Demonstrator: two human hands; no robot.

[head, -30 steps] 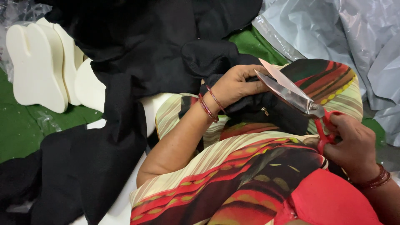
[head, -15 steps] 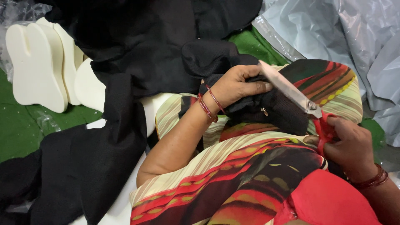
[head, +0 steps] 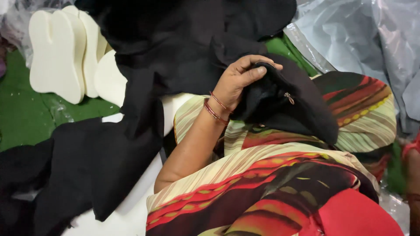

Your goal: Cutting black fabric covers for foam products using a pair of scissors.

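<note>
Scissors gone from view now! The left hand (head: 240, 78) clenches the black fabric piece (head: 284, 102) on the striped lap, just right of the foam cut-outs (head: 61, 52). Right hand (head: 411, 161) pulled to the edge; its grip can't be told. Cutting has paused, I'd say.

A heap of loose black fabric (head: 175, 48) crowds the top and left of the green work surface (head: 22, 118), leaving only a bare strip at far left. Cream foam cut-outs (head: 61, 52) stand stacked just beside it. Crinkled grey plastic sheeting (head: 363, 39) closes off the upper right. The left hand (head: 238, 81) grips a small black fabric piece (head: 284, 102) over the striped, draped lap.
</note>
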